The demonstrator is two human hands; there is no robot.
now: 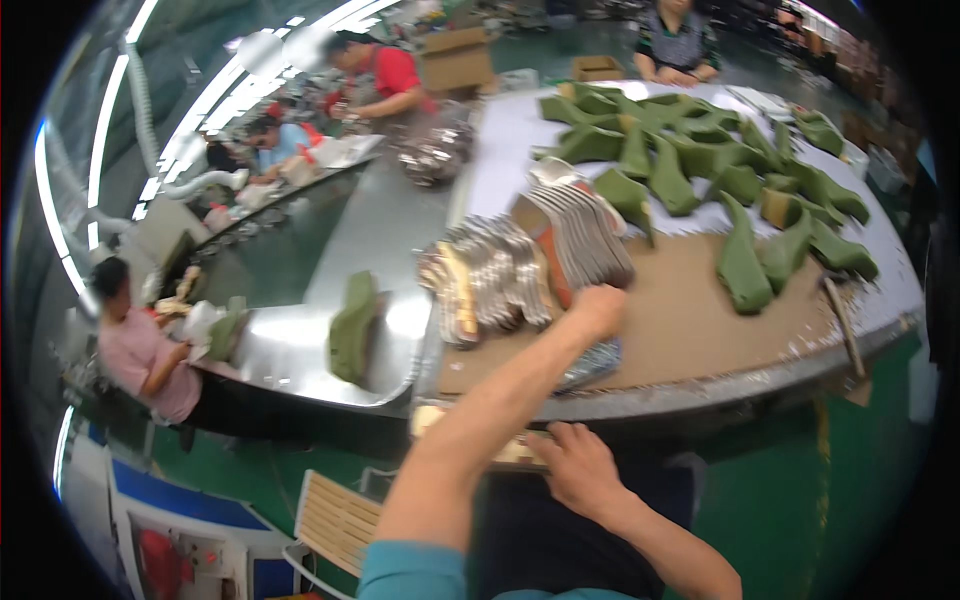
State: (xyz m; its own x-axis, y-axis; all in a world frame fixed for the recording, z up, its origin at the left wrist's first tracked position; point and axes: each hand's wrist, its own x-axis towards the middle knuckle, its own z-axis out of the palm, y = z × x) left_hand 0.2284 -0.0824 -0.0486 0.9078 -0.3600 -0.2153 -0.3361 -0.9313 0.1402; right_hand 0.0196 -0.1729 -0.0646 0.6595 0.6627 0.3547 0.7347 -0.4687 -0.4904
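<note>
My left hand [602,310], arm stretched forward across my front, is closed at the near end of a stack of grey, curved, insole-like pieces [580,240]. What its fingers hold, if anything, is hidden. Left of it stand more rows of curved silvery pieces [495,275], one with a yellowish face. Below the left hand lies a small bluish-grey patterned item [590,365], too blurred to name. My right hand [582,468] is at the near table edge, fingers apart, its fingertips by the end of a pale wooden strip [515,452].
Many green shoe lasts [680,170] lie heaped across the white tabletop [505,130]. A hammer-like tool [843,325] rests at the right edge of the brown board [670,320]. Another green last [353,328] stands on the metal bench to the left. Several people work around.
</note>
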